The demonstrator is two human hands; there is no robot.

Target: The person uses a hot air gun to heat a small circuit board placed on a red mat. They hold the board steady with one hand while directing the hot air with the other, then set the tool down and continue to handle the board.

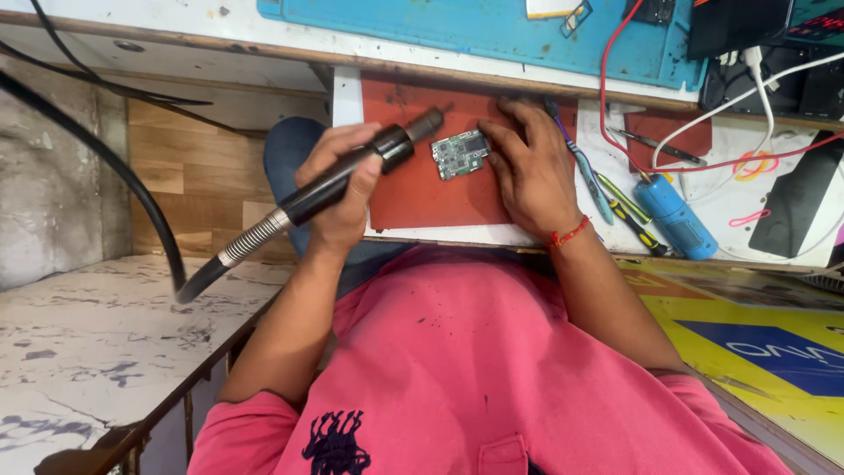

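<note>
Left hand [338, 189] clenched around wand [352, 171], nozzle aimed toward 2 o'clock, just short of board [460, 154]. Right hand [527, 171] spread flat on red mat [413, 198], fingertips touching board from 3 o'clock. Screwdrivers [629, 211] and blue cylinder [677, 215] at 3 o'clock of that hand.

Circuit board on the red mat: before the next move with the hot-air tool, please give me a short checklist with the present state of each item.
1. Circuit board lies flat on the red mat: ok.
2. Right hand steadies the board at its edge: ok.
3. Left hand is wrapped around the hot-air handpiece: ok.
4. Nozzle points at the board without touching it: ok.
5. Right fingertips well away from the nozzle: not ok, they seem close.
6. Tool is heated and blowing: cannot tell.
</note>
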